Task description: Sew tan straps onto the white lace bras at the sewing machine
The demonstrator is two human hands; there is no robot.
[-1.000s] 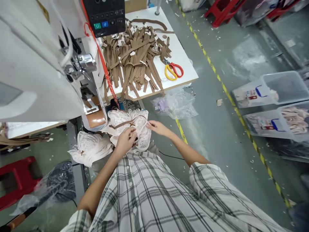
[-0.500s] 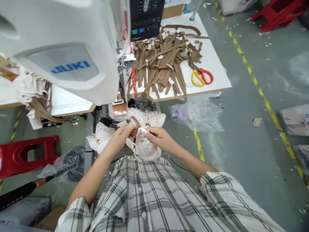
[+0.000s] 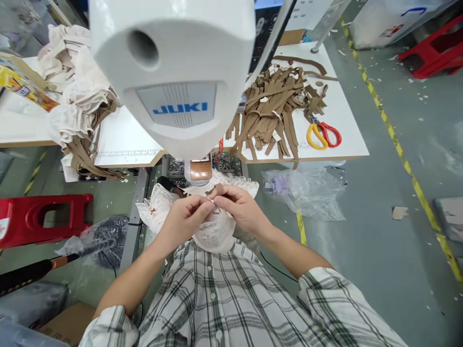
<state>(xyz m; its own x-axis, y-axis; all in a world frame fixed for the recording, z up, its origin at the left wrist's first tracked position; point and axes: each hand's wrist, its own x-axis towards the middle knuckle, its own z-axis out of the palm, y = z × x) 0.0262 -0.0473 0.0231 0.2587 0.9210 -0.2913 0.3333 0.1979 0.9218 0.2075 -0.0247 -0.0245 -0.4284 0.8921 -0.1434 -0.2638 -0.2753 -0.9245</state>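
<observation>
White lace bra pieces [image 3: 214, 232] lie over my lap, just in front of the sewing machine's small arm end [image 3: 200, 169]. My left hand [image 3: 186, 217] pinches the edge of the white lace fabric between thumb and fingers. Close beside it, my right hand [image 3: 240, 207] grips the same fabric edge, with a bit of brown strap [image 3: 218, 188] showing at its fingers. The fingertips of both hands nearly meet, and the fabric between them is mostly covered. Another lace cup with a small brown bow [image 3: 155, 208] hangs to the left.
The white JUKI machine head [image 3: 181, 62] stands over the hands. Brown straps [image 3: 271, 106] and scissors with red and yellow handles [image 3: 323, 135] lie on the white table [image 3: 347, 130]. White garments [image 3: 77, 91] are piled at left. A red stool [image 3: 79, 212] stands on the floor.
The view has shifted, so the machine head appears farther right. My hands have drawn closer together at the fabric edge, and the right fingers now lie over the brown strap.
</observation>
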